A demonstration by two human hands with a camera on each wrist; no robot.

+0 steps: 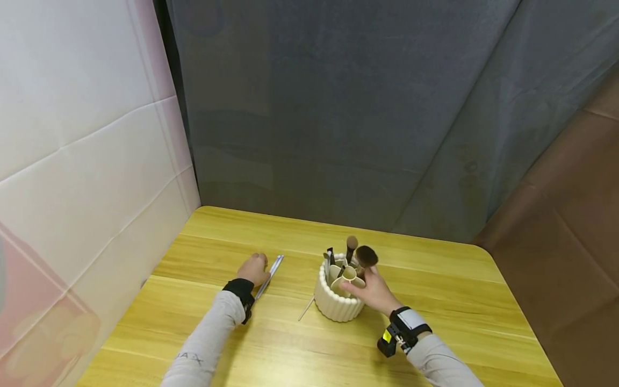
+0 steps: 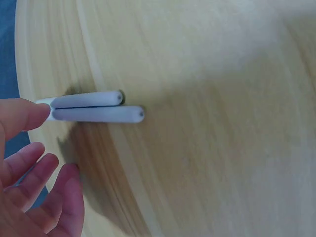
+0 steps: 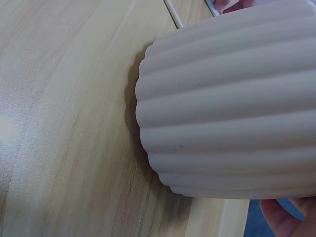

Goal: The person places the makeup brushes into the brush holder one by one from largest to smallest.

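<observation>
My left hand [image 1: 254, 268] lies on the wooden table [image 1: 435, 301] beside two slim white pens [image 1: 270, 275] that lie side by side. In the left wrist view one fingertip [image 2: 27, 116] touches the near end of the pens [image 2: 94, 107], and the other fingers are loose and hold nothing. My right hand [image 1: 369, 289] is at a cream ribbed brush holder [image 1: 338, 303], [image 3: 232, 98]. Its fingers pinch the handle of a makeup brush with a big dark head [image 1: 366, 256], and the thumb lies across the rim. Two more brushes [image 1: 351, 244] stand in the holder.
A thin pale stick [image 1: 306, 309] lies on the table just left of the holder. A white padded wall [image 1: 87, 161] closes the left side, a grey curtain [image 1: 362, 107] hangs behind the table, and brown fabric [image 1: 570, 215] is at the right.
</observation>
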